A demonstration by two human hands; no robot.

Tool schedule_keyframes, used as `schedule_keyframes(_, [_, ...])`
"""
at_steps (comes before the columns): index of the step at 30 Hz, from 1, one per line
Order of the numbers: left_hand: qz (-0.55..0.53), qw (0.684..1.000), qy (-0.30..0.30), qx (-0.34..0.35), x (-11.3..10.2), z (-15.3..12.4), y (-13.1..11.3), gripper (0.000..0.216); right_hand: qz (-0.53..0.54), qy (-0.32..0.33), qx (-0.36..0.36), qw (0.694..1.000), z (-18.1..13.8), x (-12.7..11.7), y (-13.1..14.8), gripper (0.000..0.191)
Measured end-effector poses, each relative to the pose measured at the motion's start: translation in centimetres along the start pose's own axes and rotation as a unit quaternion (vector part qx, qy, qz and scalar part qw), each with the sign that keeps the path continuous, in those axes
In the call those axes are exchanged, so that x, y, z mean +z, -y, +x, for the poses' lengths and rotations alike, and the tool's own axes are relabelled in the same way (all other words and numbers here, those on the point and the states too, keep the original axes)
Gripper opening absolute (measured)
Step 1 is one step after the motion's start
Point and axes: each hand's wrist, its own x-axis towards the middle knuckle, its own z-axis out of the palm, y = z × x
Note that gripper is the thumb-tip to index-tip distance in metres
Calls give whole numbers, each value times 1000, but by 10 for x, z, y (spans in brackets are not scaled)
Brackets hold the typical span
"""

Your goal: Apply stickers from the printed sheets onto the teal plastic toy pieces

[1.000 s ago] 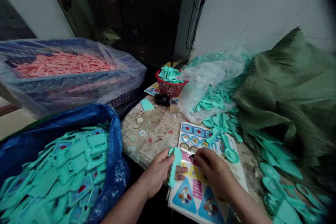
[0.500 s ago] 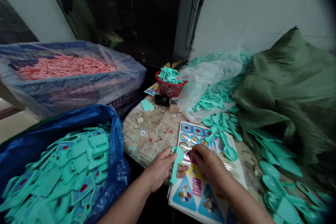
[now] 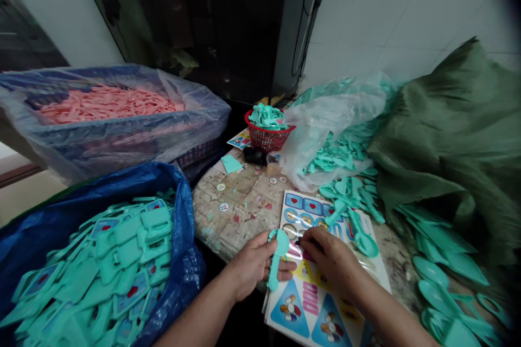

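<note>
My left hand (image 3: 249, 264) grips a turquoise plastic toy piece (image 3: 275, 264), with a round disc at the top and a handle pointing down. It is held over the left edge of a stack of sticker sheets (image 3: 290, 312). Just to the right, my right hand (image 3: 331, 260) is closed in a pinch above the top sheet. Something small and dark shows at its fingertips, too small to name. The sheet bears blue triangles with pills, pink and yellow shapes and heart cards. Turquoise spoon-shaped pieces (image 3: 366, 244) lie on its upper right part.
At left are a blue bag (image 3: 185, 217) of turquoise toy pieces and a plastic-lined crate (image 3: 203, 114) of pink pieces. A red basket (image 3: 268, 140) stands at the back of the worn table (image 3: 240, 227). Right are a clear bag (image 3: 305, 135) of pieces and a green sack (image 3: 451, 135).
The whole view has shifted slightly, so everything sits a little further right. Both hands keep nearly the same pose, the left still on the toy piece, the right still pinching at the sheet.
</note>
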Motion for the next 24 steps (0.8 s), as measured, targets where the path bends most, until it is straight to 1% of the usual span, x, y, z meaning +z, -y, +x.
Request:
schedule_keyframes(4, [4, 1000, -8, -4, 1, 0, -1, 19, -3, 3, 0, 1000, -1, 2, 1, 18])
schedule_keyframes(7, [17, 1000, -2, -5, 0, 1, -1, 20, -4, 9, -1, 1000, 1, 2, 3, 16])
schedule_keyframes(13, [29, 1000, 1, 0, 0, 0, 0, 23, -3, 13, 37, 999, 10, 2, 1, 10])
schedule_keyframes(17, [25, 1000, -13, 1, 2, 0, -1, 26, -4, 25, 40, 999, 16, 0, 3, 11])
schedule_keyframes(20, [23, 1000, -13, 8, 2, -1, 0, 29, -14, 1, 31, 999, 12, -2, 10, 13])
schedule_keyframes(24, [9, 1000, -2, 19, 2, -2, 1, 33, -2, -40, 36, 999, -2, -5, 14, 24])
